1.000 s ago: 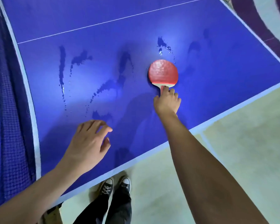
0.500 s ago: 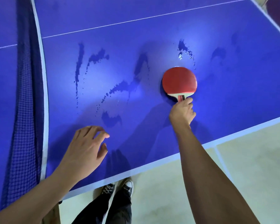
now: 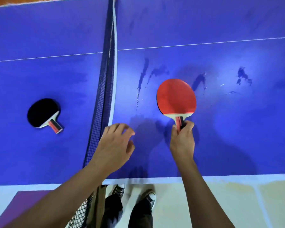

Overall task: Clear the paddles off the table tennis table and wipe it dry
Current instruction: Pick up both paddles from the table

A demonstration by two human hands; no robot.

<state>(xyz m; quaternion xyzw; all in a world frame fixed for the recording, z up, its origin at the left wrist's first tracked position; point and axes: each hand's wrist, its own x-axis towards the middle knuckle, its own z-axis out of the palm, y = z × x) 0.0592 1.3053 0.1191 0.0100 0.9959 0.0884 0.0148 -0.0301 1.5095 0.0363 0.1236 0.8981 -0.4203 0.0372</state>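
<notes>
Over the wet table (image 3: 237, 137), right hand (image 3: 182, 140) tight on the red paddle (image 3: 176, 96), left hand (image 3: 113, 145) slack and empty.

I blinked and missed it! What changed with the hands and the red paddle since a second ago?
The right hand, which only touched the handle of the round red-faced wooden paddle, now grips it and seems to have lifted it off the blue table. The view swung left, revealing a black-faced paddle lying beyond the net. Unchanged: the left hand hovers open, and the dark water streaks are unwiped.
</notes>
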